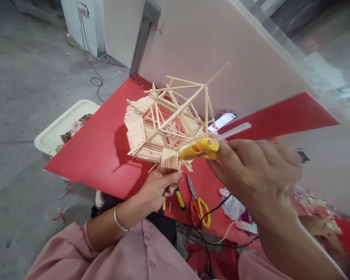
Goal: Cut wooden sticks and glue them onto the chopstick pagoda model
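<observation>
A stick structure (pixel 151 128) of pale wooden rods stands on the red tabletop (pixel 105 155), with longer sticks rising in an open frame above it. My left hand (pixel 160 184) pinches the lower edge of a small panel of joined sticks (pixel 169 158) at the near side of the structure. Wrapped in my right hand (pixel 256 167) is a yellow glue gun (pixel 201 149), its nozzle pointing left at the panel's right edge. A clear glue stick (pixel 233 131) juts from the gun's back end.
Scissors (pixel 198 206) with red and yellow handles lie near the table's front edge, beside a yellow-black tool (pixel 180 197). Behind the gun lies a phone (pixel 222 122). Plastic wrap (pixel 231 204) and cables are at right; a white tray (pixel 55 122) is at left.
</observation>
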{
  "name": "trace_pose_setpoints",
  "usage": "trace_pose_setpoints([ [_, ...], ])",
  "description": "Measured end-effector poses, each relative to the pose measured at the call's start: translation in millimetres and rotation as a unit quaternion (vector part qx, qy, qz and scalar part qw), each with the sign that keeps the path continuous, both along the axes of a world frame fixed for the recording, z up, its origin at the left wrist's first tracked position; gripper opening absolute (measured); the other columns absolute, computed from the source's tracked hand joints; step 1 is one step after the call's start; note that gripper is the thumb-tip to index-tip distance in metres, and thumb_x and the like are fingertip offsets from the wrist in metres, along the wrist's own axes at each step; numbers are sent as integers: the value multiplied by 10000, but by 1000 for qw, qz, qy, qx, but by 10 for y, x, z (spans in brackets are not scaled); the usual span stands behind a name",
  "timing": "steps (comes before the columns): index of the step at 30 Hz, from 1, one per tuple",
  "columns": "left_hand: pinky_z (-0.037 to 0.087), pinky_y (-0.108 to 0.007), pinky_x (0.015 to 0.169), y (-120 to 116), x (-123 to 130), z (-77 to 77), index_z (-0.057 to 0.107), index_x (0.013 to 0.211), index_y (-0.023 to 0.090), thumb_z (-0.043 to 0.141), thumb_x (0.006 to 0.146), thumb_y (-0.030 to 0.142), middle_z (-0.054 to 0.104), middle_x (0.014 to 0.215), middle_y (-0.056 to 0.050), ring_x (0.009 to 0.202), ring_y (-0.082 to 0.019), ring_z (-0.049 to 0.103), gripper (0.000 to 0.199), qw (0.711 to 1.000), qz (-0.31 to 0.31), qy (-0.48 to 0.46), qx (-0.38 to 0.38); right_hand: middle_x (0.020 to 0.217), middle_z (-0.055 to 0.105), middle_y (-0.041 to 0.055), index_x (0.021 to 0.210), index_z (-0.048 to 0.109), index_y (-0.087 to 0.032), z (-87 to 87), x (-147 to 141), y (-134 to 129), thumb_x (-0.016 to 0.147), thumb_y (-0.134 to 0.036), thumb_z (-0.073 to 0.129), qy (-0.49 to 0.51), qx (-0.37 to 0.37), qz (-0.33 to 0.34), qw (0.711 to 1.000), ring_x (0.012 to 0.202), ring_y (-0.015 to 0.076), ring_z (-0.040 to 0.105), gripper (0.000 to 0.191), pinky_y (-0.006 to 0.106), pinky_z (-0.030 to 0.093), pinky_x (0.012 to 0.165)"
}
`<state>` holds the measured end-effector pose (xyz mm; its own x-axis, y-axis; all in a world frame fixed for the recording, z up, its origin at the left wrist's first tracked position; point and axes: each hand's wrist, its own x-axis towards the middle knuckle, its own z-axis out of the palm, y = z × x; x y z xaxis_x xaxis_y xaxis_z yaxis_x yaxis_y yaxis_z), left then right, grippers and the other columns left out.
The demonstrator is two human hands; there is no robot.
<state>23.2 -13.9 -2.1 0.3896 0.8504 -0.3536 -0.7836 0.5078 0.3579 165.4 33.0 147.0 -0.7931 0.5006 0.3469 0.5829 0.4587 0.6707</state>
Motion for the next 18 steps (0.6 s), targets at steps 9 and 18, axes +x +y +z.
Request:
trace_pose_setpoints([
  [9, 168, -178, 370, 60, 24, 99, 629, 683, 110, 900, 496, 370, 599, 604, 8, 400, -6, 374, 420, 999, 28, -1, -29, 732, 641, 40, 1013, 656, -223, 24, 21, -34, 844, -343, 647, 12, 43, 21, 999, 647, 171, 470, 208, 343, 204, 629],
  [18, 170, -161, 368, 85, 16, 118, 586, 687, 119, 897, 512, 309, 584, 601, 19, 399, -3, 379, 404, 999, 26, -21, -37, 766, 637, 52, 1016, 645, -201, -9, 96, -48, 829, -384, 662, -8, 62, 19, 998, 668, 179, 472, 263, 347, 237, 644],
])
